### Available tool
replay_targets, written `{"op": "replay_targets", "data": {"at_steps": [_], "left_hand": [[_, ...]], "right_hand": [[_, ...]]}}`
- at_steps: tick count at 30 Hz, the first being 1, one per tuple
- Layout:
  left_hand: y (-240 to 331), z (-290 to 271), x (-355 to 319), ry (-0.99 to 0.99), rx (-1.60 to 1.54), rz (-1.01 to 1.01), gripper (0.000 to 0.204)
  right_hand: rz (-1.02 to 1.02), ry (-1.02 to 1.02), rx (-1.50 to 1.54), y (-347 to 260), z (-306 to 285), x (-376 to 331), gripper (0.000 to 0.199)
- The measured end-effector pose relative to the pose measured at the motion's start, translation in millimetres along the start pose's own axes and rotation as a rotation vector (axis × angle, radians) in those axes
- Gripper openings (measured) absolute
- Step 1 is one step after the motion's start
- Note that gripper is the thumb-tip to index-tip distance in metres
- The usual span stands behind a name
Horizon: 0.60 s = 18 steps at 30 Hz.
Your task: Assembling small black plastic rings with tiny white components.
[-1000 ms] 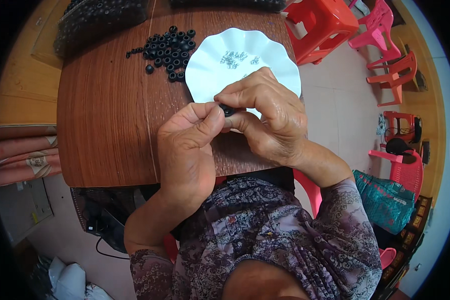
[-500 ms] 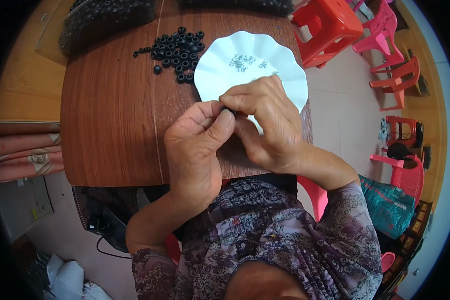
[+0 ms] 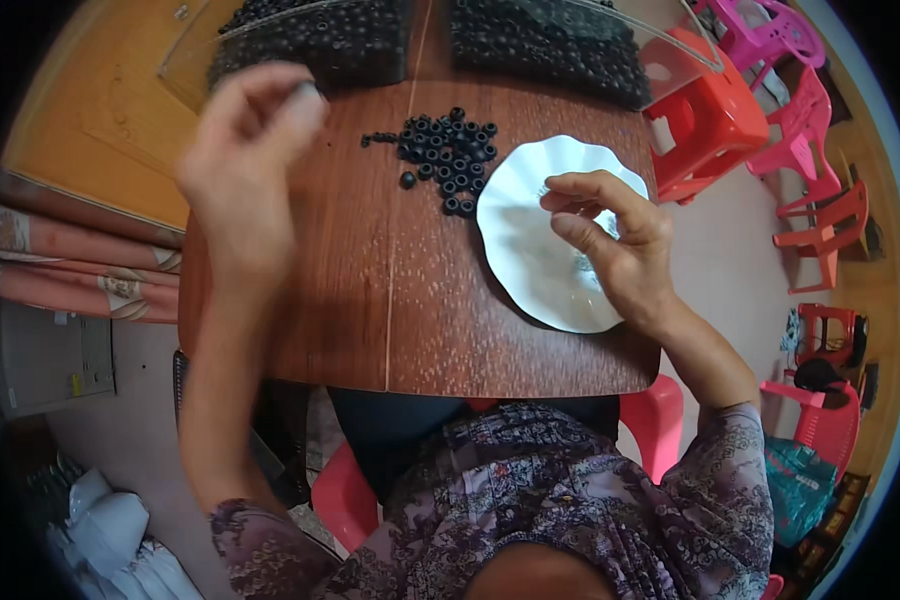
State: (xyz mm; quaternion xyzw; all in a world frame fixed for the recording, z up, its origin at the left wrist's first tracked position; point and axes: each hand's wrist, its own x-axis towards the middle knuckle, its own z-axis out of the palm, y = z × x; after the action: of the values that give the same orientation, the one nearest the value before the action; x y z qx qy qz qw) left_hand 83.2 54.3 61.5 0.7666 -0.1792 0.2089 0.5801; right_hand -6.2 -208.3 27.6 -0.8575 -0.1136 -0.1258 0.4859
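My left hand (image 3: 250, 155), blurred by motion, is raised at the far left of the table by a clear bin (image 3: 315, 50) of black parts. Its thumb and forefinger pinch a small black part (image 3: 307, 84), mostly hidden. Over the white scalloped plate (image 3: 515, 245) hovers my right hand (image 3: 620, 235), thumb and forefinger curved and apart, nothing visible between them. Small silvery spring-like pieces (image 3: 582, 262) lie on the plate, partly covered by this hand. Left of the plate, a pile of black round hollow parts (image 3: 445, 150) rests on the wood, with several tiny black pieces (image 3: 378, 138) beside it.
Another clear bin (image 3: 550, 55) of black parts stands at the table's far right. A red stool (image 3: 710, 125) is close to the right edge, with pink and orange chairs (image 3: 800, 130) beyond. Pink fabric (image 3: 80, 270) hangs at the left.
My hands have parted from their shared hold on a small black part. The left went up and left toward the bin; the right moved right over the plate. The view has shifted.
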Motion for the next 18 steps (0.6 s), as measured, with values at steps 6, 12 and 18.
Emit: {"op": "replay_targets", "data": {"at_steps": [6,12,18], "left_hand": [[-77.7,-50.8,135.8,0.079,0.46,0.274,0.024],[-103.6,-57.9,142.6,0.153,1.107,0.538,0.033],[-54.5,19.6,-4.7,-0.217,0.462,0.318,0.016]], "right_hand": [[0.019,-0.069,0.066,-0.6,6.3,12.9,0.016],[-0.095,-0.11,-0.032,-0.8,7.7,17.7,0.016],[-0.026,-0.13,-0.083,9.2,-5.1,8.9,0.013]]}}
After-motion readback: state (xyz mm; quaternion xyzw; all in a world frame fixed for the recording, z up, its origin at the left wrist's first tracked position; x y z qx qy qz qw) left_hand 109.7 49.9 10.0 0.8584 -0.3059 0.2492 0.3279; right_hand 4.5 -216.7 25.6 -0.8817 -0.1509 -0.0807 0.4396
